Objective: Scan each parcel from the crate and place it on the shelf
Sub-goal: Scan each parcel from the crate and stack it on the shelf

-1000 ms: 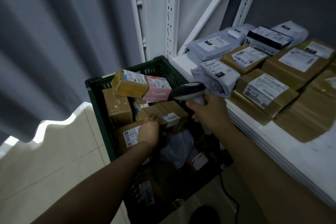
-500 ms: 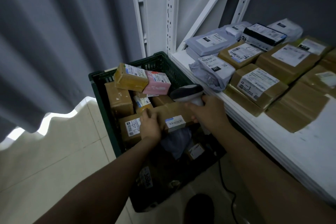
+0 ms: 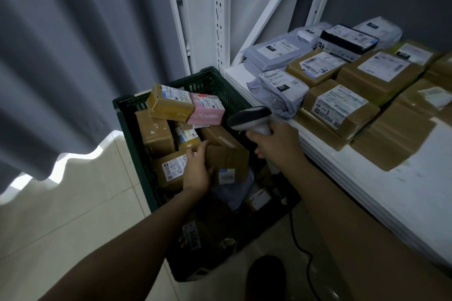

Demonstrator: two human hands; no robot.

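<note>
The left hand [image 3: 197,171], stretched forward and down, curls round a brown cardboard parcel [image 3: 227,156]. The right hand [image 3: 276,144], slightly higher, grips a grey handheld scanner [image 3: 249,117] by its handle.

The crate [image 3: 127,115] of parcels [image 3: 168,105] stands on the floor, left of the parcel-laden shelf [image 3: 403,193].

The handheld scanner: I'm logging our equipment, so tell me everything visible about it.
The handheld scanner is pistol-shaped, seemingly plastic: a dark, rounded head on a pale handle. The right hand holds the handle in its grip, with the head pointing left over the green crate, beside the shelf edge. A black cable trails below, likely its lead.
</note>
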